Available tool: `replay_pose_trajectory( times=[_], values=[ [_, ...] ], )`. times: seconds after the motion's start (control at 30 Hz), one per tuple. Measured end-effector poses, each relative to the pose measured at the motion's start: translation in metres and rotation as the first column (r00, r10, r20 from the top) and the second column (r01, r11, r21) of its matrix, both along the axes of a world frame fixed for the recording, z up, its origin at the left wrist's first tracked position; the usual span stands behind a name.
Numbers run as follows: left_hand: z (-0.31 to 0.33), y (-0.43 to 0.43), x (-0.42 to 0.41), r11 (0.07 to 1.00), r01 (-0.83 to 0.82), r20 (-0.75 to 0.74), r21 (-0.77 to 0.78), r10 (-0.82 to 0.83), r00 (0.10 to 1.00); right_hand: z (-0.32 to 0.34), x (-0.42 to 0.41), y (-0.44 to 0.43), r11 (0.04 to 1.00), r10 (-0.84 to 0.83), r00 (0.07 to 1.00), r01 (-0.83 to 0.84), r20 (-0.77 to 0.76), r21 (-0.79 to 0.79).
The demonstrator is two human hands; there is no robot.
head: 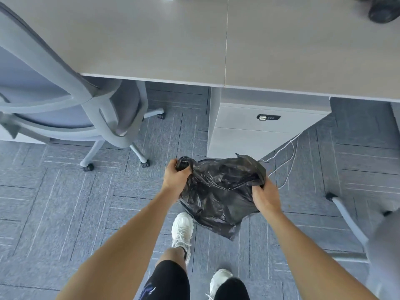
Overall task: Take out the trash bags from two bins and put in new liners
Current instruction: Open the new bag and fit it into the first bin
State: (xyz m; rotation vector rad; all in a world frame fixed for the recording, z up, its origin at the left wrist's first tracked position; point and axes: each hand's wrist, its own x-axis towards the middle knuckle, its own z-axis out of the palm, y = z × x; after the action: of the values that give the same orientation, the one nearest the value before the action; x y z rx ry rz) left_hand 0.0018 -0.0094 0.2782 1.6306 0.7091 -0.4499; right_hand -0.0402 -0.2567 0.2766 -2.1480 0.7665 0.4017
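A crumpled black trash bag (218, 191) hangs between my hands above the carpet, in front of the drawer cabinet. My left hand (176, 179) grips its left upper edge in a fist. My right hand (267, 197) grips the right edge. A thin dark curved rim (203, 160) shows just behind the bag, and the bag hides what is under it. Another dark bag (383, 9) lies on the desk at the far right corner.
A grey desk (194, 40) spans the top. A white drawer cabinet (259, 131) stands under it, with white cables (290, 156) trailing to its right. Grey office chairs stand at left (65, 94) and right (368, 234). My feet in white shoes (183, 229) are on the carpet.
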Motion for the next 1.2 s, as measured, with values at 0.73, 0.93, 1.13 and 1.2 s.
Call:
replay_pose_trajectory(
  times=[0.73,0.93,1.13,1.2],
  values=[
    [-0.252,0.04,0.033,0.82,0.521,-0.316,0.235,-0.442,0.839,-0.26,0.037,-0.015,0.986,0.149,0.983,-0.156,-0.11,-0.06],
    [-0.247,0.019,0.038,0.377,0.632,-0.391,0.677,-0.543,0.743,-0.267,0.029,-0.021,0.981,0.134,0.991,-0.131,0.008,-0.142],
    [-0.212,-0.018,0.04,0.228,0.44,-0.231,0.869,-0.6,0.766,-0.23,0.015,-0.003,0.812,0.566,0.657,-0.339,0.498,-0.475],
    [-0.21,-0.033,0.039,0.15,0.478,-0.238,0.865,-0.717,0.656,-0.235,0.023,0.009,0.657,0.754,0.556,-0.635,0.349,-0.406]
  ],
)
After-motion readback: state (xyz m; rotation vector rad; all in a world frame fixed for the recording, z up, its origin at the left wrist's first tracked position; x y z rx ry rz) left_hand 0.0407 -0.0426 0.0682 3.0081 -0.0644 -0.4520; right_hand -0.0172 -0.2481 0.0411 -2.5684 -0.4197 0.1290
